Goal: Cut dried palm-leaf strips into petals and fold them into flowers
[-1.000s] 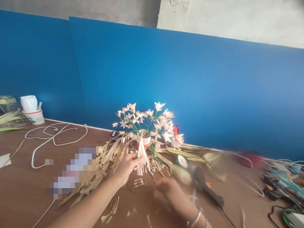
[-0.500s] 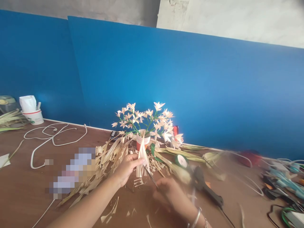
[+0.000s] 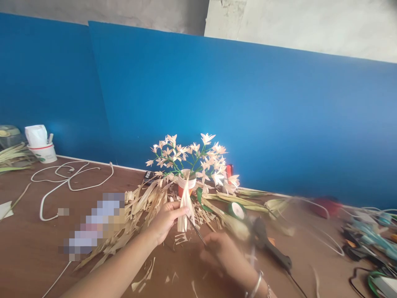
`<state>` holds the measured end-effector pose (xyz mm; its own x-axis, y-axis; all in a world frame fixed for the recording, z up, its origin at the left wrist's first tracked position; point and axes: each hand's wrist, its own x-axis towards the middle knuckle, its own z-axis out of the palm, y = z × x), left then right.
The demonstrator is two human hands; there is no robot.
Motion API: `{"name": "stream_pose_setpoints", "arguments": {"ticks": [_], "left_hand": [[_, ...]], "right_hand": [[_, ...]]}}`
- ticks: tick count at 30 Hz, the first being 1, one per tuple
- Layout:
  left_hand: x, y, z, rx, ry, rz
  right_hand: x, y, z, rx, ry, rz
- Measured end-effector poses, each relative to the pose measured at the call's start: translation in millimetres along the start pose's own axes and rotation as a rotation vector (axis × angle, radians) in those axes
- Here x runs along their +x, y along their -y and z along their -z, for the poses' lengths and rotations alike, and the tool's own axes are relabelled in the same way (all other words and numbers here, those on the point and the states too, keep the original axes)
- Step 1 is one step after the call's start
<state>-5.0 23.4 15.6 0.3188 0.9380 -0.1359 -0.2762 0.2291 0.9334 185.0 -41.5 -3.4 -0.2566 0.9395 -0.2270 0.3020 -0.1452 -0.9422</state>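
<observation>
My left hand (image 3: pixel 167 217) pinches a pale, pleated strip of dried corn husk (image 3: pixel 186 198) between thumb and fingers. The husk hangs in front of an orange cup with a ribbed white rim (image 3: pixel 182 191). From the cup rise green stems carrying many cream husk flowers (image 3: pixel 206 159). My right hand (image 3: pixel 221 250), partly blurred, is closed around a slim dark metal tool (image 3: pixel 196 231). Its tip reaches the husk beside my left fingertips; the rest of the tool is hidden in my hand. Small husk scraps (image 3: pixel 181 238) lie below.
Dried husks (image 3: pixel 124 231) spread left of the cup. To the right are a green tape roll (image 3: pixel 237 210) and a black glue gun (image 3: pixel 271 246) with its cord. White cables (image 3: pixel 66 178) and a paper cup (image 3: pixel 43 152) stand left; tools clutter the far right. A blue panel (image 3: pixel 217 103) rises behind.
</observation>
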Motion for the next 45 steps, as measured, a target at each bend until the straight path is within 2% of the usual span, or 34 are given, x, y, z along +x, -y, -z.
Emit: {"name": "stream_pose_setpoints", "arguments": {"ticks": [11,19,25,31,37,42,45], "left_hand": [[-0.4,-0.9,-0.5,0.087,-0.047,-0.019],[1.3,1.0,0.1,0.102,-0.084,-0.108],[-3.1,-3.0,-7.3,0.051,-0.275,-0.186],[-8.3,0.9,-16.8,0.003,-0.417,-0.271],[-10.0,10.3,-18.9,0.072,-0.433,-0.306],[-11.9,15.3,-21.8,0.058,-0.389,-0.333],[-12.7,14.8,-21.5,0.071,-0.427,-0.335]], "right_hand": [[-1.6,7.2,1.0,-0.13,-0.007,0.039],[1.0,-0.7,0.0,0.013,-0.03,-0.018],[-4.0,2.7,-0.3,0.068,-0.04,-0.025],[-5.6,2.6,-2.8,0.142,0.056,0.008],[-7.0,4.3,-6.3,0.206,0.075,-0.002],[-11.1,14.3,-8.1,0.192,0.045,0.013],[-10.7,14.3,-7.6,0.19,0.047,0.01]]}}
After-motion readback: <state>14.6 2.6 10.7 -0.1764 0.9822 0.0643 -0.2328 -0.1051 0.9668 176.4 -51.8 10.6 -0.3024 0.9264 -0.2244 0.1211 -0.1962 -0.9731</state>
